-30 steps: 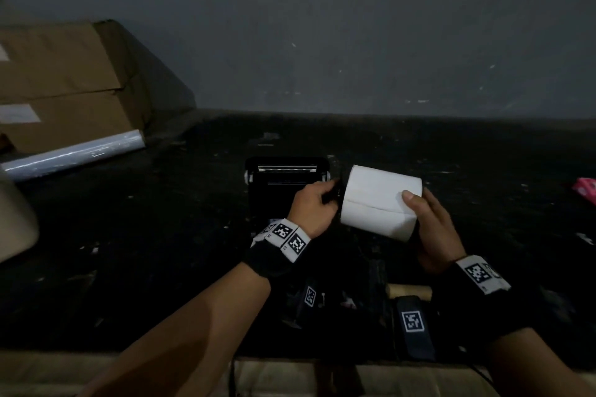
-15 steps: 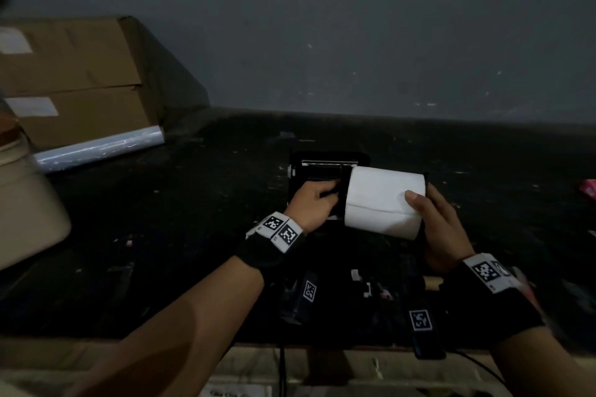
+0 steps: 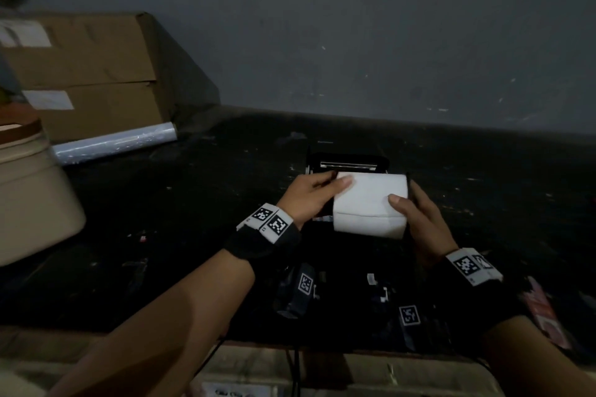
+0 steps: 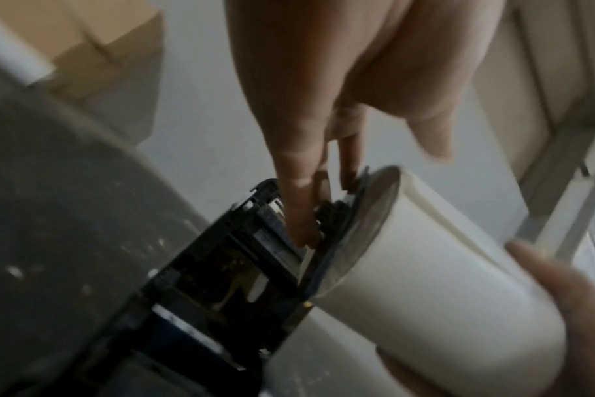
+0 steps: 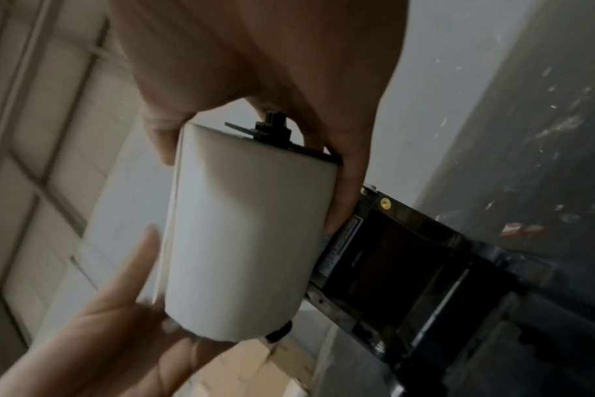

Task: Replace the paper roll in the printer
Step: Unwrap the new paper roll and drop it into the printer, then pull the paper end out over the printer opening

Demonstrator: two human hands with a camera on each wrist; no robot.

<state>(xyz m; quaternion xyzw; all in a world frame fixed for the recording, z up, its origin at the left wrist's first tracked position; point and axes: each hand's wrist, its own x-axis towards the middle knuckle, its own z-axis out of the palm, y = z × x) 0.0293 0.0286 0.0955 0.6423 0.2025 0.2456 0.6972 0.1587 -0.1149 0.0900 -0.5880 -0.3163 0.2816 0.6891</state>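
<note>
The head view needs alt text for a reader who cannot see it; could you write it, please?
Both hands, left hand and right hand, hold a white paper roll over an open black printer on a dark table. Cardboard boxes stand far left.

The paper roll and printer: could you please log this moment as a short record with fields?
paper roll: white, lying sideways, held just above the printer, black holder on its ends
printer: black, open, on the dark table
left hand: thumb on the roll's left end, fingers at its holder
right hand: grips the roll's right end
seated in the printer: not yet
nearby: cardboard box, film roll
</note>
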